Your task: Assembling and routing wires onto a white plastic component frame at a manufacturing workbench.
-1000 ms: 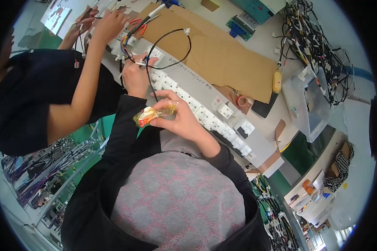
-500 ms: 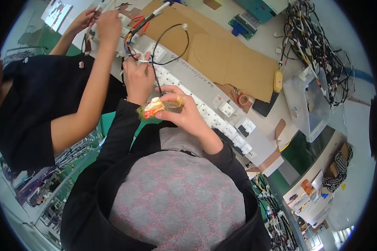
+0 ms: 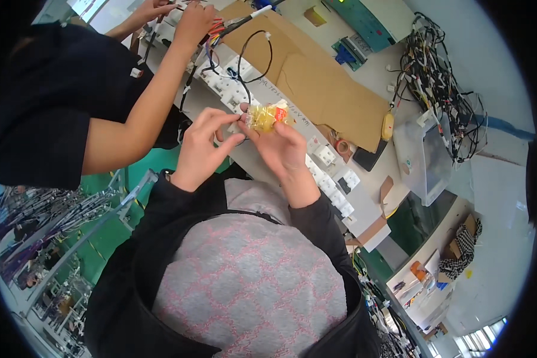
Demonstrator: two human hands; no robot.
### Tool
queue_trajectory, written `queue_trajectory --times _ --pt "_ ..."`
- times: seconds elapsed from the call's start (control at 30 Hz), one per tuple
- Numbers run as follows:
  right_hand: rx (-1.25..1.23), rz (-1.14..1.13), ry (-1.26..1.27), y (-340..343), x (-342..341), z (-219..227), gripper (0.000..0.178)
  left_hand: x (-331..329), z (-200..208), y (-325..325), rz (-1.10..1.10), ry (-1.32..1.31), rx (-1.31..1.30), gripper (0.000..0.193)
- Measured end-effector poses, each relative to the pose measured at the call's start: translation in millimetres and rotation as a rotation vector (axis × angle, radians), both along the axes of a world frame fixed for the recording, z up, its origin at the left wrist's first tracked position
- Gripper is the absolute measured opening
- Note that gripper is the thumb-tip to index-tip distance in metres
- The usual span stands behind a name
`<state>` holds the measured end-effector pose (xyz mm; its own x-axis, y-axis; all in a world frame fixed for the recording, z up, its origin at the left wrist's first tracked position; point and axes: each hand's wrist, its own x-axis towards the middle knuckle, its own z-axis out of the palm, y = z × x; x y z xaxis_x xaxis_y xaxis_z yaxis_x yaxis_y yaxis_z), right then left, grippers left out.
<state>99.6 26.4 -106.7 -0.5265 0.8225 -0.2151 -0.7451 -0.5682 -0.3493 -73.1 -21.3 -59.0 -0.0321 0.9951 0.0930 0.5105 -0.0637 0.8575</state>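
A small crinkly packet [image 3: 267, 117], clear yellow with a red and white patch, rests on the upturned fingers of my right hand [image 3: 285, 149], its thumb against the edge. My left hand [image 3: 201, 148] is just to the left, fingers bent and thumb apart, with nothing visible in it. Its index fingertip comes close to the packet's left end; whether they touch I cannot tell. Beyond both hands, a black cable loop [image 3: 271, 56] and a bundle of coloured wires [image 3: 212, 45] lie over a long board [image 3: 359, 206] with white connector blocks [image 3: 325, 156].
To my left, a co-worker's arm [image 3: 143, 119] reaches over the bench. Brown cardboard [image 3: 334, 98], an orange tape roll [image 3: 342, 147] and a yellow-handled tool [image 3: 388, 126] lie beyond the board. A clear plastic bin [image 3: 420, 161] and tangled cables [image 3: 432, 83] are at the right.
My left hand has left the cable and drawn back toward me. The right hand has moved slightly right and turned palm up with the packet. The co-worker's arm has shifted right in view.
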Motion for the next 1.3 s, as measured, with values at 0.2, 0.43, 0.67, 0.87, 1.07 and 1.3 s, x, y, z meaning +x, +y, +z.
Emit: queue_trajectory --times 0.2,0.43,0.67,0.87,1.07,1.3 --pt "0.077 0.048 -0.056 -7 -6 4 0.059 -2 -12 4 0.009 0.12 0.007 0.025" --pt "0.193 0.129 -0.193 -24 -1 8 0.069 -15 -47 11 0.116 0.234 0.222 0.018" --pt "0.194 0.073 -0.298 -57 29 13 0.074 -34 -81 40 0.332 -0.084 0.2 0.017" --pt "0.122 -0.03 -0.322 -78 60 15 0.063 -36 -78 42 0.333 0.101 0.199 0.019" --pt "0.472 -0.029 -0.685 -71 70 64 0.036 -37 -99 55 0.393 0.041 0.21 0.024" --pt "1.073 -0.082 -0.712 -64 75 153 0.026 -33 -103 57 0.448 -0.369 -0.031 0.028"
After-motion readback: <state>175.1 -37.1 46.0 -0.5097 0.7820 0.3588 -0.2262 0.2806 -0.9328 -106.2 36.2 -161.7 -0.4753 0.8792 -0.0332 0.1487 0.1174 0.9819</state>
